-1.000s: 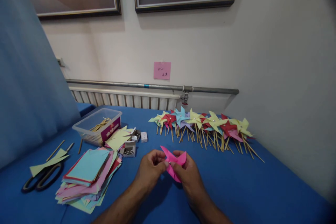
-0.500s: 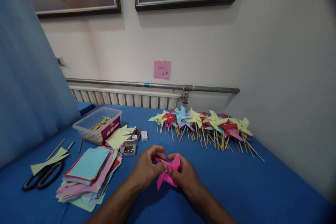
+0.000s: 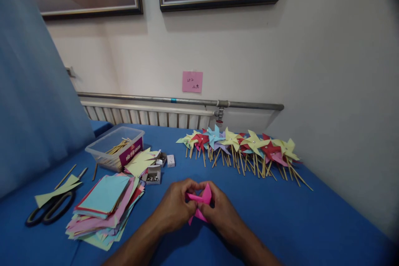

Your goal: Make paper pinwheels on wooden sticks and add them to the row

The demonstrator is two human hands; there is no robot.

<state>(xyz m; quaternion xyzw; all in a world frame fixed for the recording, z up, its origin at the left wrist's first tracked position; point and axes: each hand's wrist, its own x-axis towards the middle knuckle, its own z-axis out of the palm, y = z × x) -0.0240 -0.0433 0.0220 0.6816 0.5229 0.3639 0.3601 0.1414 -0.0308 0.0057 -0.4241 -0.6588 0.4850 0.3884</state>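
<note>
Pink paper pinwheel (image 3: 206, 195) sits pinched in the grip of left hand (image 3: 177, 204) and right hand (image 3: 220, 207); beyond them, stick-mounted pinwheels (image 3: 254, 143) lie on the blue tabletop (image 3: 274, 216).

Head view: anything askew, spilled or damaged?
Mild clutter at left: a pale-green paper piece lies across the scissors, partly hiding them; a loose stick lies outside the plastic tub; the paper stack splays unevenly. No obvious spill. Held pink pinwheel: too covered to judge.
</note>
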